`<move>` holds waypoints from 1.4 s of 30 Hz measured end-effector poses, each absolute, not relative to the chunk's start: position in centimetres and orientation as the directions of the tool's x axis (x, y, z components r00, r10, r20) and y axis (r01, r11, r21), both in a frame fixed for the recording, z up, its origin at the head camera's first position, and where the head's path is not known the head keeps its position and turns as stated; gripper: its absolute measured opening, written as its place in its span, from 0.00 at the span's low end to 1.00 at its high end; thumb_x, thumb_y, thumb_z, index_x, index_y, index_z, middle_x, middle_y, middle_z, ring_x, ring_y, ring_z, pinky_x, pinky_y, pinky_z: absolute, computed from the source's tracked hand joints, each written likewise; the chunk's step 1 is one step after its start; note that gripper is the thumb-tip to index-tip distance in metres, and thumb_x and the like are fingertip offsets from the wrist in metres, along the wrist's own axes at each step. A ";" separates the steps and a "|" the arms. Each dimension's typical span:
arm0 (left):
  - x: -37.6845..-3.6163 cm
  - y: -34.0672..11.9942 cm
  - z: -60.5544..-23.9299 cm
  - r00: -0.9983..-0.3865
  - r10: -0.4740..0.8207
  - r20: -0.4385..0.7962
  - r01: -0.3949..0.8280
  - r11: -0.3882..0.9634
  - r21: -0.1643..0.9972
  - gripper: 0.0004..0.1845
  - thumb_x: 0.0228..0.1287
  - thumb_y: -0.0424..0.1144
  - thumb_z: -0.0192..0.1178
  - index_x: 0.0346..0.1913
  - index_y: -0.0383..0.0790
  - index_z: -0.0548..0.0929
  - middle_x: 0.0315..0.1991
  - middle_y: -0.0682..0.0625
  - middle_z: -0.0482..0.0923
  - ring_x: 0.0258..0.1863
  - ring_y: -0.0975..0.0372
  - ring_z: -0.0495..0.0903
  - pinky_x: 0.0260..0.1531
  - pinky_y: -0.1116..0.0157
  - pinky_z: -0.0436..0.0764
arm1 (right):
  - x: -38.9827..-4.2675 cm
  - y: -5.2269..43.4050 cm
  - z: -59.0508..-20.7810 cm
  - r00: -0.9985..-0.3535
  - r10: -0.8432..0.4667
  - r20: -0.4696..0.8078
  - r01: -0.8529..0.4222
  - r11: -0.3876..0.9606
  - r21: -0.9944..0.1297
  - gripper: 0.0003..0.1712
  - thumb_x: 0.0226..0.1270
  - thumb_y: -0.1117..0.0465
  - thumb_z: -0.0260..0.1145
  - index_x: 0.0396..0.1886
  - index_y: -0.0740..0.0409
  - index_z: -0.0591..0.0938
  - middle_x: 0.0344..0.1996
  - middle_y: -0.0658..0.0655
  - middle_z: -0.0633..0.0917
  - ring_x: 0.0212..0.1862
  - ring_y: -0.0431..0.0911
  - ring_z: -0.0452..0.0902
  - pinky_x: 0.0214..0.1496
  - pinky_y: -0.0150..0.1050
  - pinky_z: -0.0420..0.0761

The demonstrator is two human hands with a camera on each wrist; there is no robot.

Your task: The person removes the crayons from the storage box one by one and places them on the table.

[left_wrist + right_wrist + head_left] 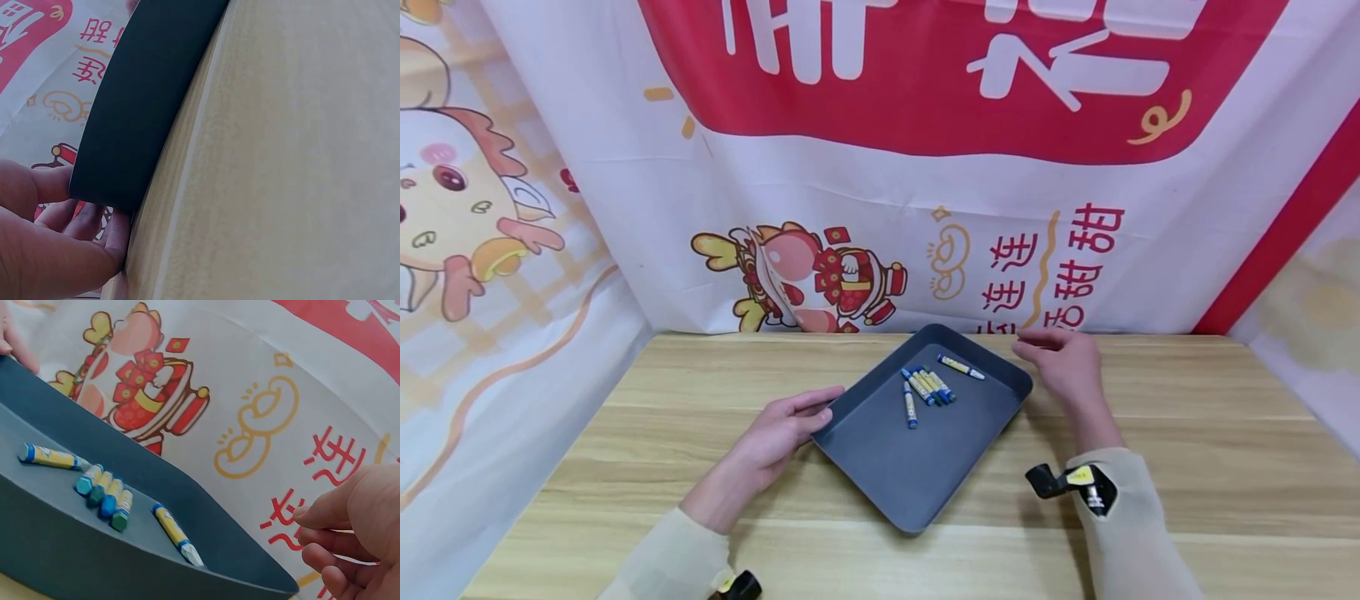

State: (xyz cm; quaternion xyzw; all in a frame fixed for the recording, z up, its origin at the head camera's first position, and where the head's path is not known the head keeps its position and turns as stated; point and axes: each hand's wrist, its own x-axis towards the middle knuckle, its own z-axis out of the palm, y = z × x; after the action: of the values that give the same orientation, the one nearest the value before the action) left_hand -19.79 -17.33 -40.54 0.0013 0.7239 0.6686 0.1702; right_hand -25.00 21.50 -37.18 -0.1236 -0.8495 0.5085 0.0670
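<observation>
Left hand (pixel 778 433) fingers (pixel 87 219) lie nearly straight w/ tips against the near-left edge of the shallow dark-grey rectangular plastic tray (pixel 917 467); in the left wrist view the thumb sits on the tray's outer wall and the other fingers show beside it at the wall's lower edge, so it touches the tray rather than wrapping it. Right hand (pixel 1063 362) fingers (pixel 325 512) are loosely curled, slightly apart, gripping nothing; the hand sits just beside the tray's far-right corner, can't tell if it touches. Tray sits mid-worktop, turned at an angle, one corner toward the person. Inside, toward the far end: a bunch of four paper-wrapped yellow-and-blue wax crayons (pixel 931 387) lying side by side, touching; a single crayon of the same kind (pixel 910 406) just near-left of the bunch; another single crayon w/ a pale tip (pixel 961 367) on the far-right side, near the tray wall. Both forearms in pale cream sleeves (pixel 1131 533), black wrist cams strapped on. Light wood-grain worktop (pixel 1210 450) under everything. Behind it hangs a white-and-red printed cloth backdrop (pixel 887 183) w/ cartoon figures and red characters.
</observation>
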 end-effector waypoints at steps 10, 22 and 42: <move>-19.7 -17.3 -40.5 -0.942 0.230 -0.244 -0.224 0.106 0.969 0.24 0.81 0.34 0.56 0.76 0.41 0.76 0.76 0.41 0.74 0.68 0.59 0.80 0.75 0.55 0.74 | -25.5 19.2 -36.5 -0.975 0.222 -0.001 0.105 0.459 -0.882 0.20 0.75 0.54 0.71 0.61 0.54 0.88 0.60 0.62 0.88 0.63 0.56 0.80 0.69 0.51 0.77; -19.7 -17.2 -40.3 -0.942 0.231 -0.243 -0.223 0.106 0.969 0.24 0.81 0.34 0.55 0.75 0.41 0.76 0.77 0.41 0.73 0.69 0.58 0.79 0.76 0.55 0.73 | -26.2 16.2 -36.5 -0.988 0.147 0.044 0.035 0.495 -0.868 0.17 0.73 0.58 0.72 0.58 0.56 0.89 0.57 0.61 0.90 0.64 0.57 0.79 0.71 0.55 0.76; -19.8 -17.3 -40.6 -0.942 0.211 -0.260 -0.243 0.106 0.964 0.23 0.81 0.35 0.56 0.74 0.42 0.78 0.75 0.42 0.76 0.66 0.59 0.81 0.71 0.59 0.77 | -27.2 13.4 -37.9 -0.999 0.014 -0.035 0.037 0.602 -0.798 0.16 0.73 0.59 0.73 0.57 0.56 0.90 0.54 0.60 0.90 0.56 0.55 0.81 0.62 0.51 0.80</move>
State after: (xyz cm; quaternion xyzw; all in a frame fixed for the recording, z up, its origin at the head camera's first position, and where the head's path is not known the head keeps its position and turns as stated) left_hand -19.79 -17.33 -40.62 -0.0109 0.7240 0.6685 0.1697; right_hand -27.17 13.40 -37.90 -0.0144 -0.8949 0.4458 -0.0126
